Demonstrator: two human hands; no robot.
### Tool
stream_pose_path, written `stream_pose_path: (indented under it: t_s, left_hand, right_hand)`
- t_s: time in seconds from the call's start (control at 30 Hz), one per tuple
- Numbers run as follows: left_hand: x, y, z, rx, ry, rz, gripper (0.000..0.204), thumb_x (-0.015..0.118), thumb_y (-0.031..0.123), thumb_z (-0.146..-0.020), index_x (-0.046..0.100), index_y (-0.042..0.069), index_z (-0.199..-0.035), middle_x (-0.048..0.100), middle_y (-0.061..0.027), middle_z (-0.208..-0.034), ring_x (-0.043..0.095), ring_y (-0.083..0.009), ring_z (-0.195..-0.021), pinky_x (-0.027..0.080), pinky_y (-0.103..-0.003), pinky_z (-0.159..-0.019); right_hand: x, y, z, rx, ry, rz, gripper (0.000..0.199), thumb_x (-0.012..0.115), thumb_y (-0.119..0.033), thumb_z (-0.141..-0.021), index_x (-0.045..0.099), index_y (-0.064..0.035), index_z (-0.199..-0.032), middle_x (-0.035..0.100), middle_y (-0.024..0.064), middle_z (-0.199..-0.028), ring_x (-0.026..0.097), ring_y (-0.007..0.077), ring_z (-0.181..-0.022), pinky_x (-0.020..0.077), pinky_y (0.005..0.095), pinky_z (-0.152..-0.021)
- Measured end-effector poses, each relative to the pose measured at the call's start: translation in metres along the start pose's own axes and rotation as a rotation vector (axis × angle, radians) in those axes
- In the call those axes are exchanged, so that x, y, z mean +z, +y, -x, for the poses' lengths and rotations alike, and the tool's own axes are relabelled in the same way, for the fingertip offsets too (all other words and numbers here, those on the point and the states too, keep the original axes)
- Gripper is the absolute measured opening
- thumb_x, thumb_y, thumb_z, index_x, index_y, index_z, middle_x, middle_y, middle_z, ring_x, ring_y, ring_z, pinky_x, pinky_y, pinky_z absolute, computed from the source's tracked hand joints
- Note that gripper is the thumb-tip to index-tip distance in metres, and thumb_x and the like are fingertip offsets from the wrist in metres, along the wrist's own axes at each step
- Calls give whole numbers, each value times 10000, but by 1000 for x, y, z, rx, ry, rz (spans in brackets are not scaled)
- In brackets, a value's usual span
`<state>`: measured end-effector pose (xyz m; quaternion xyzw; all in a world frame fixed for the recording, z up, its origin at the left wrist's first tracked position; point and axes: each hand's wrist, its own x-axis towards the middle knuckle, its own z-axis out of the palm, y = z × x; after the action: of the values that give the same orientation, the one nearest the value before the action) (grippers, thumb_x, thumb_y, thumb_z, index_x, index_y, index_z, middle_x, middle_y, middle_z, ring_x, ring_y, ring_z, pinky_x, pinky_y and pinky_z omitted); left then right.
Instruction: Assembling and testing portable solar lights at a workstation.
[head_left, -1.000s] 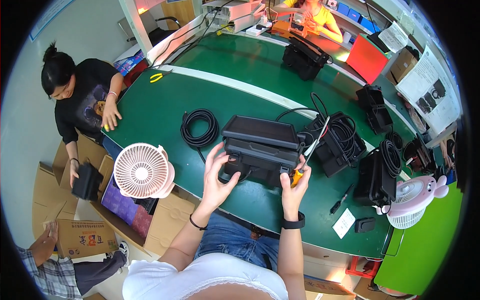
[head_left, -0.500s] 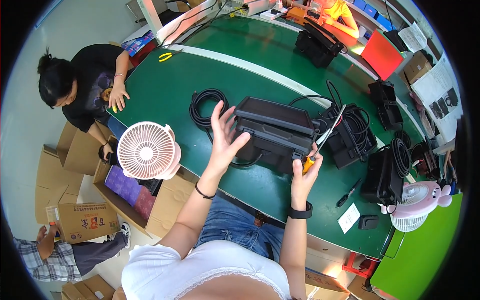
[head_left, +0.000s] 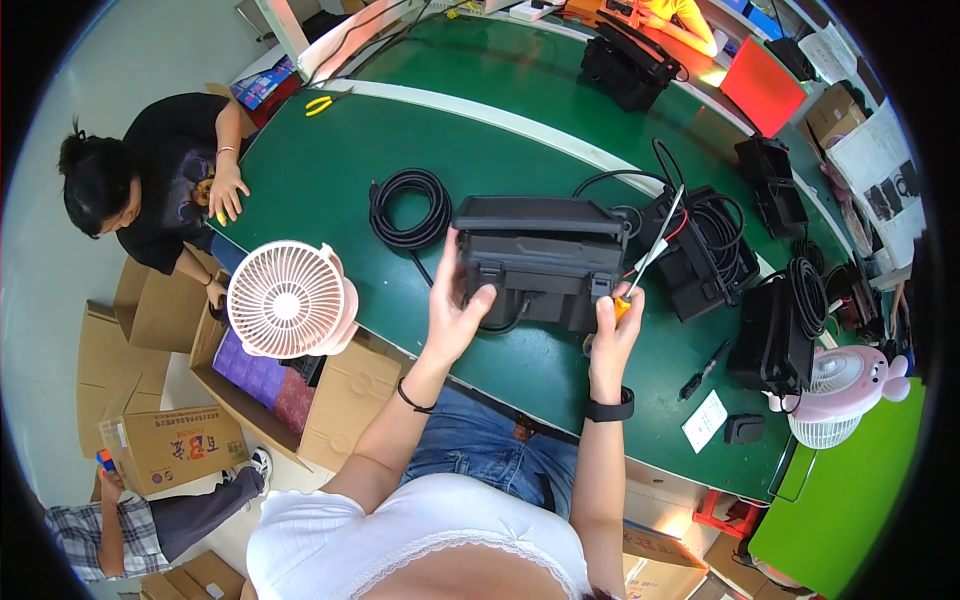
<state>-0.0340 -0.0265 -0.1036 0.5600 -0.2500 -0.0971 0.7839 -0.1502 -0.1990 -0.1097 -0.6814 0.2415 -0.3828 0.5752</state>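
Observation:
A black plastic case (head_left: 540,255) lies on the green table (head_left: 330,170) in front of me. My left hand (head_left: 455,310) grips its near left corner, thumb on the front face. My right hand (head_left: 615,320) holds a screwdriver (head_left: 650,250) with an orange handle and a long metal shaft, at the case's right front corner. The shaft points up and away over the case's right end. A black cable runs under the case between my hands.
A coiled black cable (head_left: 410,210) lies left of the case. More black units with cables (head_left: 710,255) stand to the right. A pink fan (head_left: 290,300) is at the table's left edge, another pink fan (head_left: 830,395) at the right. A seated person (head_left: 160,190) is at the left; cardboard boxes (head_left: 170,440) are on the floor.
My left hand has come down from open in the air onto the case's left corner. The right hand with the screwdriver has closed in on the right corner.

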Motion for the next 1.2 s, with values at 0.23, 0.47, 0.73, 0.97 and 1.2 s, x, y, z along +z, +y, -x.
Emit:
stream_pose_path:
  t_s: [0.23,0.47,0.73,0.97,1.2]
  left_hand:
    - [-10,-6,-1,54,1,-191,887,658,165,-911,86,77,-1583,373,-170,-1503,459,-237,-1314,349,-354,-1106]
    - [2,1,0,118,134,-319,768,615,109,-905,204,69,-1552,323,-243,-1512,380,-319,-1377,318,-410,-1129]
    - [20,24,9,588,170,-1229,245,755,179,-752,674,170,-984,396,-206,-1418,319,-438,-1360,278,-585,-1098]
    - [25,23,9,786,-153,-1303,249,705,85,-734,703,320,-817,554,83,-1391,354,-295,-1385,50,-747,-1104]
    - [41,70,-39,609,-269,-1429,688,797,344,-715,551,341,-1357,378,-48,-1520,274,-351,-1427,111,-728,-1100]
  right_hand:
    - [4,-5,-5,30,-32,-85,308,724,-176,-885,453,-67,-981,485,21,-948,467,115,-832,422,236,-750]
    - [11,5,-4,70,5,-108,352,764,-179,-877,434,-69,-932,483,12,-925,452,101,-852,418,230,-765]
    - [11,9,-4,126,-10,-90,370,770,-223,-880,449,-53,-955,524,64,-935,537,252,-1253,439,297,-893]
    - [11,9,-4,101,0,-77,383,766,-255,-883,453,-48,-959,571,99,-988,546,259,-1242,451,320,-888]
    - [11,13,-3,21,5,17,384,742,-293,-900,454,-47,-961,630,123,-1001,606,227,-1130,470,305,-846]
